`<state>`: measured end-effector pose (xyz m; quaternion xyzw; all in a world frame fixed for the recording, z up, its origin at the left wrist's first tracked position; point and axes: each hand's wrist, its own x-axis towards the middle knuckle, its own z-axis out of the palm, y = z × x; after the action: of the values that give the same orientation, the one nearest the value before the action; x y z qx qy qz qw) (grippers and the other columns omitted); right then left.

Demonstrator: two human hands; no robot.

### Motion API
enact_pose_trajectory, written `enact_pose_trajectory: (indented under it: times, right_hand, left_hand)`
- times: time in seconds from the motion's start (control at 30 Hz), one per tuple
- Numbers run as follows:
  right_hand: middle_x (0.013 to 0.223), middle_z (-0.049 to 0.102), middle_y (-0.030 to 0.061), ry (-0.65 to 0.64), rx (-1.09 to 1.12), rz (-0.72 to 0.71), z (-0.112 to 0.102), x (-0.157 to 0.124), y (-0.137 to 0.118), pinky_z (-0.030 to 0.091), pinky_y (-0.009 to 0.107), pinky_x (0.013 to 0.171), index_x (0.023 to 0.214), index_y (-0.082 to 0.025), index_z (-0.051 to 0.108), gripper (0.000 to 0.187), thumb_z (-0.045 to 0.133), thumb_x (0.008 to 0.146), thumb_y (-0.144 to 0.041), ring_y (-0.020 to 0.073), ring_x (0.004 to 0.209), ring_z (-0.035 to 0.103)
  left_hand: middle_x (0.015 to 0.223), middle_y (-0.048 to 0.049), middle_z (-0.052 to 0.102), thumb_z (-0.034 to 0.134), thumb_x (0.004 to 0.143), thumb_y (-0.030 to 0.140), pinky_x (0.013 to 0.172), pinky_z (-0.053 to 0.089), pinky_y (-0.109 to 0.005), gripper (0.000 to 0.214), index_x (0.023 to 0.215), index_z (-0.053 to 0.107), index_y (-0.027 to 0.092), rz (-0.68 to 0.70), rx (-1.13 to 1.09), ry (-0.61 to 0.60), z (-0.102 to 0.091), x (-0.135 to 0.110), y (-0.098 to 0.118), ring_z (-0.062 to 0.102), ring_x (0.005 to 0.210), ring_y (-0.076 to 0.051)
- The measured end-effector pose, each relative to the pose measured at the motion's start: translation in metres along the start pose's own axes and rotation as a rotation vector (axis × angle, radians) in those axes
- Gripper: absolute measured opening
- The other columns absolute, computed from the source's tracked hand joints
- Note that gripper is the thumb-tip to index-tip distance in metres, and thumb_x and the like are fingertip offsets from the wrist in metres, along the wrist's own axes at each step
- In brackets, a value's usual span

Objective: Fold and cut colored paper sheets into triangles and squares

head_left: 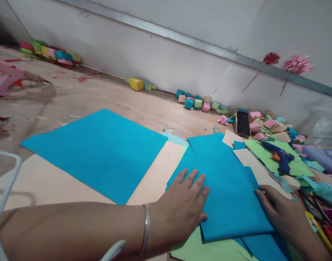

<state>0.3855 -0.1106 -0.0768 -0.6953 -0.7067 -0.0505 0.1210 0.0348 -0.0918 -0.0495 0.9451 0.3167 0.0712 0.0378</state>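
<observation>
A folded sheet of blue paper [225,195] lies in front of me, its fold along the near edge. My left hand [183,203], with a silver bangle on the wrist, rests flat on its left side, fingers spread. At the sheet's right edge, my right hand [282,208] pinches the paper between thumb and fingers; the fingertips are partly hidden. Another blue sheet [100,152] lies flat to the left, over peach paper [59,181]. Light green paper [209,248] and more blue paper [263,246] show beneath the folded sheet.
A dark blue glue gun [284,157] lies on green paper at right, near a phone [242,123] and many paper pieces [271,125]. Scissors and tools [323,228] sit at lower right. A pink glue gun [10,78] lies far left. Paper cubes [193,101] line the wall.
</observation>
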Motion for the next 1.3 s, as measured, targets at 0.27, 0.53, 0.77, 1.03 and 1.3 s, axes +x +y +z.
enact_pose_trajectory:
  times: [0.27, 0.53, 0.77, 1.03, 1.3]
  right_hand:
    - [0.078, 0.074, 0.0056, -0.016, -0.014, -0.001, 0.001, -0.001, 0.003, 0.045, 0.028, 0.051, 0.094, -0.023, 0.067, 0.040, 0.047, 0.086, -0.057, 0.0241, 0.065, 0.069]
    - [0.084, 0.073, 0.0094, -0.026, -0.163, 0.030, -0.005, -0.006, -0.012, 0.046, 0.033, 0.057, 0.107, -0.020, 0.063, 0.046, 0.035, 0.093, -0.054, 0.0275, 0.072, 0.068]
    - [0.111, 0.069, 0.0108, 0.027, -0.154, -0.316, -0.055, 0.037, -0.051, 0.047, 0.037, 0.086, 0.109, -0.021, 0.066, 0.038, 0.037, 0.098, -0.044, 0.0263, 0.100, 0.064]
    - [0.103, 0.067, 0.0077, -0.629, 0.033, -0.518, -0.050, 0.138, -0.080, 0.045, 0.032, 0.075, 0.103, -0.021, 0.063, 0.028, 0.066, 0.078, -0.034, 0.0225, 0.089, 0.061]
    - [0.092, 0.061, 0.0044, -0.657, 0.002, -0.500, -0.040, 0.141, -0.084, 0.037, 0.027, 0.066, 0.084, -0.020, 0.061, 0.024, 0.074, 0.065, -0.027, 0.0192, 0.083, 0.055]
  left_hand:
    - [0.153, -0.0159, 0.038, 0.039, 0.100, 0.047, 0.109, 0.030, -0.058, 0.052, 0.140, 0.048, 0.017, -0.001, -0.034, -0.014, -0.003, -0.001, 0.001, 0.034, 0.140, -0.038]
    - [0.151, -0.0171, 0.040, 0.039, 0.099, 0.047, 0.107, 0.031, -0.062, 0.053, 0.140, 0.048, 0.015, 0.021, -0.043, -0.012, -0.005, 0.001, -0.002, 0.037, 0.138, -0.040]
    - [0.150, -0.0175, 0.043, 0.038, 0.099, 0.047, 0.106, 0.030, -0.062, 0.053, 0.139, 0.051, 0.015, 0.039, -0.029, 0.024, -0.004, 0.002, -0.003, 0.039, 0.136, -0.040]
    - [0.153, -0.0171, 0.038, 0.036, 0.100, 0.047, 0.109, 0.027, -0.062, 0.054, 0.142, 0.048, 0.016, 0.027, -0.033, -0.007, -0.004, 0.002, -0.003, 0.036, 0.139, -0.041]
    - [0.152, -0.0186, 0.038, 0.038, 0.099, 0.046, 0.108, 0.028, -0.064, 0.054, 0.142, 0.048, 0.014, 0.023, -0.040, 0.001, -0.001, 0.002, -0.002, 0.036, 0.139, -0.042]
